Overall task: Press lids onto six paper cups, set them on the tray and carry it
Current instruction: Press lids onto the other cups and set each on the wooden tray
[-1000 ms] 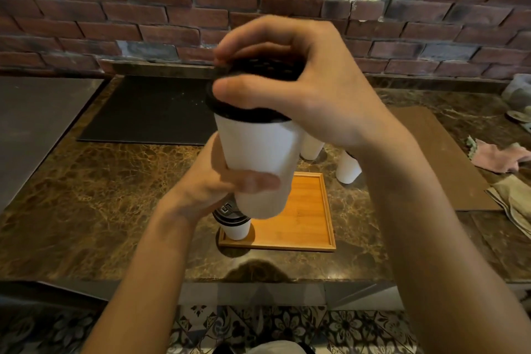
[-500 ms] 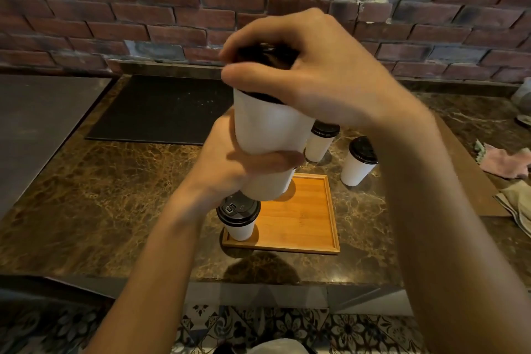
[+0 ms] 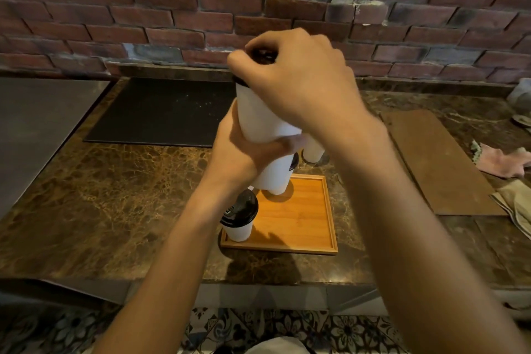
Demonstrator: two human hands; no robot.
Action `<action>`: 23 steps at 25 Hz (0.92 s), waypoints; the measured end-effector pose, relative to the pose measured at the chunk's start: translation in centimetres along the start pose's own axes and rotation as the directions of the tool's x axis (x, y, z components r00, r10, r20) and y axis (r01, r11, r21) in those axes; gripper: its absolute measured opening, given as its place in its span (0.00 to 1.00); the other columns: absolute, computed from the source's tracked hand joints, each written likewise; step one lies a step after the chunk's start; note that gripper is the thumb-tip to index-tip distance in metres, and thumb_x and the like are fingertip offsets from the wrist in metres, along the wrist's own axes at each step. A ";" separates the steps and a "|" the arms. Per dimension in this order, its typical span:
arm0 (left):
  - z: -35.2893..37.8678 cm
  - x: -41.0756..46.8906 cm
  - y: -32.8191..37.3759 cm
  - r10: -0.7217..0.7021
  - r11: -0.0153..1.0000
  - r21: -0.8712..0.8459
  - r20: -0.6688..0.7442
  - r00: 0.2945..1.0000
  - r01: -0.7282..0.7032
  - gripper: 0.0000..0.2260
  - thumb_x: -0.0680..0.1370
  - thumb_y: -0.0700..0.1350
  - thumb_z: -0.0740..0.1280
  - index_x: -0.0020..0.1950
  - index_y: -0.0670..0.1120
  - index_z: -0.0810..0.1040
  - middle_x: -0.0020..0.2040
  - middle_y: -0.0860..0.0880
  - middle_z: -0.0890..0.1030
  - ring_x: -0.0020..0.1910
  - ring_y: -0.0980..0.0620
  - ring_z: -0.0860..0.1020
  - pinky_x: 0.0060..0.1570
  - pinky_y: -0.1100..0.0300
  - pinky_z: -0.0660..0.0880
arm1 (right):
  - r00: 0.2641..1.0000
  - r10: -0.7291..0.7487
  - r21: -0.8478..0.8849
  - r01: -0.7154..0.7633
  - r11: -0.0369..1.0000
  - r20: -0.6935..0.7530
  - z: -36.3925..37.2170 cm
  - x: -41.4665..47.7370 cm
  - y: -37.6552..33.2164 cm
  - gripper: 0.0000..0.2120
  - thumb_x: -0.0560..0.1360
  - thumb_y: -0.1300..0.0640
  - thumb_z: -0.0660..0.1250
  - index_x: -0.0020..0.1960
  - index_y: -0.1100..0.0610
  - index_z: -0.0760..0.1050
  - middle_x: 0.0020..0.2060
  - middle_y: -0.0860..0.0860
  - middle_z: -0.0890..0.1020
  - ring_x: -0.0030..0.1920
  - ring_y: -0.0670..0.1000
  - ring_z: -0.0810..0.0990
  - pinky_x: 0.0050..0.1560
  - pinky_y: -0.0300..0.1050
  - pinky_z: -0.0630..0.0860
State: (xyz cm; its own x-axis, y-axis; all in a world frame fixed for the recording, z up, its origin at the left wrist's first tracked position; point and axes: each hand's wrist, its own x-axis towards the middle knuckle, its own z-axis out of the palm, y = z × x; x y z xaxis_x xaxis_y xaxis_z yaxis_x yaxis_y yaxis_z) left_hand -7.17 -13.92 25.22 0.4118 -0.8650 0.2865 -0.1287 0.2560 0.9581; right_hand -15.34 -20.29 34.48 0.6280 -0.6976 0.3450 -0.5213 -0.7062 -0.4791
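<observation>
My left hand [image 3: 241, 152] grips a tall white paper cup [image 3: 261, 115] by its lower half, held up over the counter. My right hand [image 3: 298, 80] curls over the cup's black lid [image 3: 263, 56], fingers and thumb wrapped round its rim. Below, a wooden tray [image 3: 304, 221] lies on the marble counter. A lidded white cup [image 3: 240, 217] stands on the tray's near left corner. Another white cup [image 3: 277, 177] stands at the tray's far left, mostly hidden behind my left hand. One more white cup [image 3: 313, 152] stands on the counter behind the tray, its top hidden by my right wrist.
A black mat [image 3: 161, 112] lies at the back left by the brick wall. A brown board [image 3: 436, 161] lies right of the tray, with a pink cloth [image 3: 502, 161] and a beige cloth [image 3: 517, 201] beyond it. The counter's front edge runs just below the tray.
Both hands and the cup have moved away from the camera and a little lower. My right hand has closed further over the lid, hiding most of it. My right arm now hides the cups behind the tray.
</observation>
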 end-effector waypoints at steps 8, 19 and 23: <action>-1.1 0.1 0.9 0.031 0.997 -0.078 0.041 0.999 -0.028 0.29 0.61 0.51 0.77 0.60 0.56 0.71 0.50 0.61 0.81 0.51 0.61 0.80 0.42 0.69 0.77 | 0.994 -0.093 0.481 0.112 0.870 -0.064 -1.6 -1.8 2.5 0.34 0.74 0.37 0.66 0.76 0.48 0.64 0.71 0.45 0.73 0.68 0.40 0.73 0.66 0.39 0.73; 0.3 -1.2 0.9 0.014 0.996 -0.086 0.133 0.991 -0.003 0.27 0.60 0.45 0.78 0.56 0.55 0.73 0.48 0.61 0.83 0.49 0.61 0.81 0.42 0.69 0.77 | 0.968 0.196 0.667 -0.249 0.702 0.156 2.9 -9.2 4.0 0.40 0.60 0.29 0.69 0.68 0.44 0.68 0.55 0.38 0.81 0.53 0.32 0.79 0.43 0.27 0.77; 1.6 -1.9 0.0 0.016 0.999 -0.045 0.044 0.999 -0.014 0.26 0.63 0.42 0.76 0.58 0.52 0.71 0.49 0.56 0.81 0.51 0.61 0.81 0.45 0.68 0.77 | 0.950 0.305 0.590 -0.282 0.756 0.063 3.4 -9.0 3.6 0.41 0.58 0.30 0.73 0.66 0.45 0.67 0.52 0.38 0.79 0.51 0.35 0.79 0.42 0.31 0.79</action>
State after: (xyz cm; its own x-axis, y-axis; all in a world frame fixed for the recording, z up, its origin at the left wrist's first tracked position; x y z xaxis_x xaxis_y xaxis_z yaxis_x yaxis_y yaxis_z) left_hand -9.41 -12.97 24.69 0.3696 -0.8790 0.3013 -0.0939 0.2873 0.9532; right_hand -20.83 -16.14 26.92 0.4741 -0.8706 0.1312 -0.2301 -0.2663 -0.9360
